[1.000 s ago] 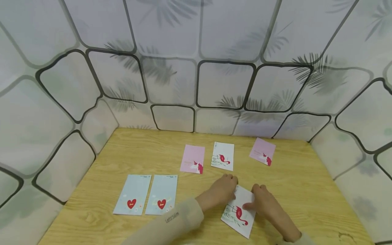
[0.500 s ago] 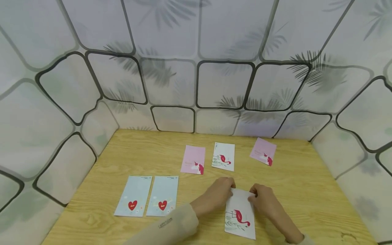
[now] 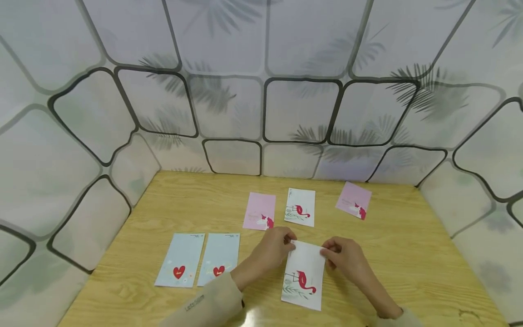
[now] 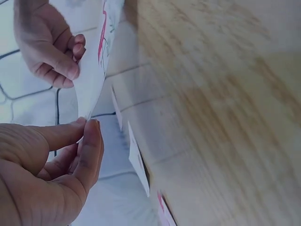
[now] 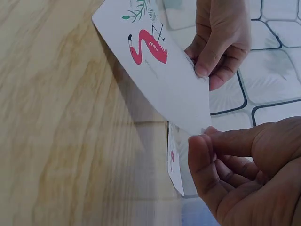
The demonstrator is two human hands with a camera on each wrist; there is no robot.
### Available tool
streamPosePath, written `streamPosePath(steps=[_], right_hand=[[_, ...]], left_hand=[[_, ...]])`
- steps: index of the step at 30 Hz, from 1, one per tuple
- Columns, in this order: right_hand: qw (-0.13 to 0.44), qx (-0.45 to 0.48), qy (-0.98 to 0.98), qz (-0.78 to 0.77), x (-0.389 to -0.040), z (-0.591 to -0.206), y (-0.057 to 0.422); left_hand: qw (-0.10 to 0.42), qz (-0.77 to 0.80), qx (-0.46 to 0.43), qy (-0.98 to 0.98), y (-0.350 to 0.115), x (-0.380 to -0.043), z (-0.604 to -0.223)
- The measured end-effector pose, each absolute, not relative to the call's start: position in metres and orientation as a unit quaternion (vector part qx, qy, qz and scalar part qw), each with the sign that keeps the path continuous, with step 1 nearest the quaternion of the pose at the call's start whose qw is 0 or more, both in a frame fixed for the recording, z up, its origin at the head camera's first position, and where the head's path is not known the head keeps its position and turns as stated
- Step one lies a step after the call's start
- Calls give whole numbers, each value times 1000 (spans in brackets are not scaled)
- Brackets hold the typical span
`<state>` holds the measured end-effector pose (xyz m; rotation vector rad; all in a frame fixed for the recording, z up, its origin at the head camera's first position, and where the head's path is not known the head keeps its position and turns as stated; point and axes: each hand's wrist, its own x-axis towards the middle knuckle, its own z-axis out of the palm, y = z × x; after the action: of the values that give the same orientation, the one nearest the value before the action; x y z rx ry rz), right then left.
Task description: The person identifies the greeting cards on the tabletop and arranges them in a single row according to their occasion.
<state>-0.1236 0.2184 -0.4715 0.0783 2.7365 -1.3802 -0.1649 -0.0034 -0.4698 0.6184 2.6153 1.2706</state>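
A white card with a red flamingo (image 3: 304,274) is held between both hands, its far edge raised and the sheet slightly bowed. My left hand (image 3: 271,250) pinches the card's far left corner between thumb and fingers. At the far right corner, my right hand (image 3: 347,261) pinches it the same way. In the left wrist view the card (image 4: 91,84) appears almost edge-on, with the left hand (image 4: 56,174) at its corner. From the right wrist, the flamingo print on the card (image 5: 155,80) faces the camera, and the right hand (image 5: 249,165) grips the near corner.
Two light blue heart cards (image 3: 180,254) lie side by side at the left of the wooden table (image 3: 408,254). Farther back lie a pink unicorn card (image 3: 259,209), another flamingo card (image 3: 300,204) and a second pink card (image 3: 354,200). A patterned wall (image 3: 302,109) encloses the table.
The flamingo card has been lifted at its far edge, straightened and shifted left. Both hands moved with it to its far corners; the right thumb no longer lies across its face.
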Motion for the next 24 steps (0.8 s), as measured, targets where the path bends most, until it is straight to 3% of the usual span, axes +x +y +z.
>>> streamPosePath(steps=[13, 24], right_hand=[[20, 5, 869, -495, -133, -456, 195], [42, -57, 834, -548, -148, -447, 166]], left_hand=[[70, 460, 202, 862, -35, -171, -445], [63, 466, 171, 866, -74, -176, -423]])
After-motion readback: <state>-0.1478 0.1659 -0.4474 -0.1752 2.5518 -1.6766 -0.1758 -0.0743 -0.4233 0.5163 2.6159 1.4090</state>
